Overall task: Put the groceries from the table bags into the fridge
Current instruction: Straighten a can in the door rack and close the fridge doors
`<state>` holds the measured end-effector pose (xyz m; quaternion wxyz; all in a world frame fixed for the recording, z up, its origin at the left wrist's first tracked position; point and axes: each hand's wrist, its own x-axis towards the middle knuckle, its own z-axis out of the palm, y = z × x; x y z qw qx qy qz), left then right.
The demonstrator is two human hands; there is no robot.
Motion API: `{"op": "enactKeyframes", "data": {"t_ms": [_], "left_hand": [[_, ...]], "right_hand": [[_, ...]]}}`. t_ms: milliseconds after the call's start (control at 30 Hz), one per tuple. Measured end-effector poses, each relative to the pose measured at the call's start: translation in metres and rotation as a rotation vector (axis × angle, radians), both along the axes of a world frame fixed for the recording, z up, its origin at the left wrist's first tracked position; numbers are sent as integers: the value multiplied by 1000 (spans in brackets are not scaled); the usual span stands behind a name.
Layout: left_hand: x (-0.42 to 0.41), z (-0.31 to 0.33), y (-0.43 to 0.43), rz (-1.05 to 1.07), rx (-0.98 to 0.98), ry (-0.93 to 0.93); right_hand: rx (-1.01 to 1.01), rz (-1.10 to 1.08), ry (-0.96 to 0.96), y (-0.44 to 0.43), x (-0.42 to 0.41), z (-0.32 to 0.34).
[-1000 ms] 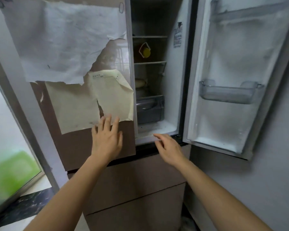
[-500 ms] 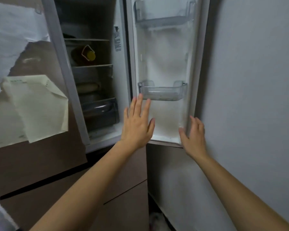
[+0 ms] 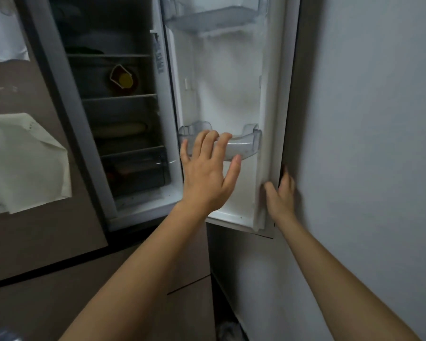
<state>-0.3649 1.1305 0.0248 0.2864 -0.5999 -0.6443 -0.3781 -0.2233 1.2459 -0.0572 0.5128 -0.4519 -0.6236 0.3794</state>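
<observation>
The fridge's right door (image 3: pixel 226 94) stands wide open, close to the wall. My left hand (image 3: pixel 209 168) is open with its fingers spread, the fingertips at the front of the clear, empty lower door bin (image 3: pixel 251 141). My right hand (image 3: pixel 280 193) holds the door's outer edge, thumb on the inner side and fingers behind it. Inside the fridge (image 3: pixel 118 114) are shelves with a yellow-lidded container (image 3: pixel 125 80) and a pale wrapped item (image 3: pixel 121 129). No grocery is in either hand.
A second clear bin (image 3: pixel 212 18) sits higher on the door. The crisper drawer (image 3: pixel 138 171) is at the compartment's bottom. The left door (image 3: pixel 59 242) is closed, with torn paper (image 3: pixel 22 163) on it. A grey wall (image 3: pixel 367 119) is right of the door. Brown drawers (image 3: pixel 187 262) lie below.
My view swung right onto the open door. My left hand left the left door and rose to the lower door bin. My right hand moved to the door's outer edge.
</observation>
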Motion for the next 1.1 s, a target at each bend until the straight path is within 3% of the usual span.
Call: {"op": "enactKeyframes", "data": {"t_ms": [233, 333, 467, 633, 867, 1100], "left_hand": [[-18, 4, -27, -74, 78, -117], [-45, 5, -52, -62, 48, -166], [-84, 13, -90, -94, 23, -372], [-112, 3, -133, -117, 87, -686], [-140, -29, -166, -366, -76, -773], [-205, -14, -162, -140, -175, -664]], "right_hand": [[37, -34, 6, -22, 7, -3], [122, 79, -58, -48, 1, -8], [179, 265, 31, -96, -23, -23], [270, 256, -241, -133, -71, -29], [408, 362, -443, -177, -153, -31], [521, 449, -675, -159, -195, -30]]}}
